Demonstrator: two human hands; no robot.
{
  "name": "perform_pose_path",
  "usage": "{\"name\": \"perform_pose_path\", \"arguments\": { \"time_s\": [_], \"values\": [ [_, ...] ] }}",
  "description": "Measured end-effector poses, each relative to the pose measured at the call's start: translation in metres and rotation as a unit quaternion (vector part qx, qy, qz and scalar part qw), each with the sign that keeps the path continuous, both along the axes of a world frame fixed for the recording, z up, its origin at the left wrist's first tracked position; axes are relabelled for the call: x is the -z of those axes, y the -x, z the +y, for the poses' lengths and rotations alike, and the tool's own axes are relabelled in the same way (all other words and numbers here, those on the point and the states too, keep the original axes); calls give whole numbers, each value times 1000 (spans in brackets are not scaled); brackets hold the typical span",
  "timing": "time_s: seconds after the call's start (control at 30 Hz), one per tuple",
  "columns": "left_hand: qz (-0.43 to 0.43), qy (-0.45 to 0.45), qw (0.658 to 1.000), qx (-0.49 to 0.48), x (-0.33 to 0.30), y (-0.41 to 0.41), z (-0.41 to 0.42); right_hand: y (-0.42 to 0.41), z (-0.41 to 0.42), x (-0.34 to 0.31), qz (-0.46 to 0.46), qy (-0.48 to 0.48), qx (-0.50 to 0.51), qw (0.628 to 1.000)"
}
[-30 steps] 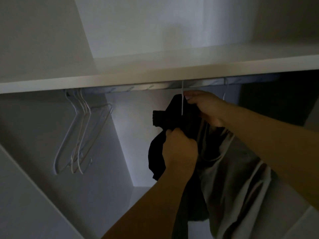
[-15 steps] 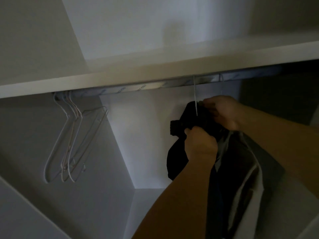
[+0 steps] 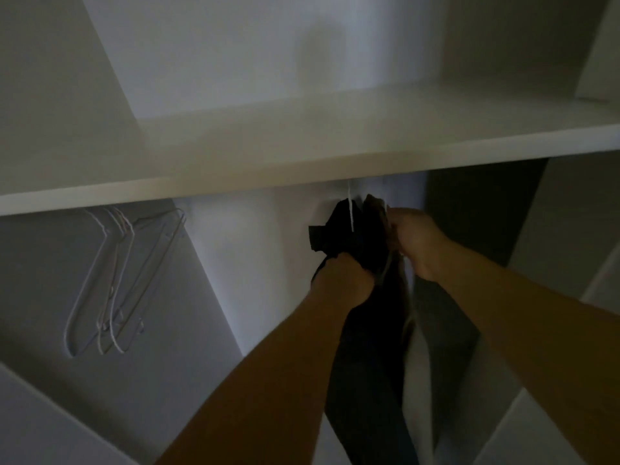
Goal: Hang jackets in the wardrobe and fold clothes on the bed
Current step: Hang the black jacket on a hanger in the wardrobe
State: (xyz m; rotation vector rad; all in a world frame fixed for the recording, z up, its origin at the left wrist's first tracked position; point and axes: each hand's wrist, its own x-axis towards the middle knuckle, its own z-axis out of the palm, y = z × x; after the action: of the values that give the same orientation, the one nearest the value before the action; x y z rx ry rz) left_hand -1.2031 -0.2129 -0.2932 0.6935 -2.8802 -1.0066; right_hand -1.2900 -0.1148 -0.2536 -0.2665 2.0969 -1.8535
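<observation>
Spanning the whole view, the white wardrobe shelf (image 3: 335, 156) is a smooth, flat board. Beneath it hangs the black jacket (image 3: 349, 236), soft, matte and bunched near its top, on a thin white hanger hook (image 3: 350, 209) that rises under the shelf edge. A grey garment (image 3: 443, 313) drapes just right of it. The left hand (image 3: 345, 280) grips the black cloth in a fist; the right hand (image 3: 416, 239) clutches fabric at the collar. Empty wire hangers (image 3: 114, 280), slim and angular, hang well apart to the left.
</observation>
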Motion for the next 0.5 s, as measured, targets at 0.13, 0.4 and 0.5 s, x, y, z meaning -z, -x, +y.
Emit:
{"name": "perform_pose_path", "arguments": {
  "time_s": [0.13,0.4,0.5],
  "values": [
    [38,162,985,42,-19,-37,-1,-46,35,-8,80,-50,4,996],
    [262,239,921,162,-12,-120,58,-168,126,6,177,-237,62,953],
    [245,222,914,236,2,-141,82,-214,154,11,162,-301,78,937]
  ]
}}
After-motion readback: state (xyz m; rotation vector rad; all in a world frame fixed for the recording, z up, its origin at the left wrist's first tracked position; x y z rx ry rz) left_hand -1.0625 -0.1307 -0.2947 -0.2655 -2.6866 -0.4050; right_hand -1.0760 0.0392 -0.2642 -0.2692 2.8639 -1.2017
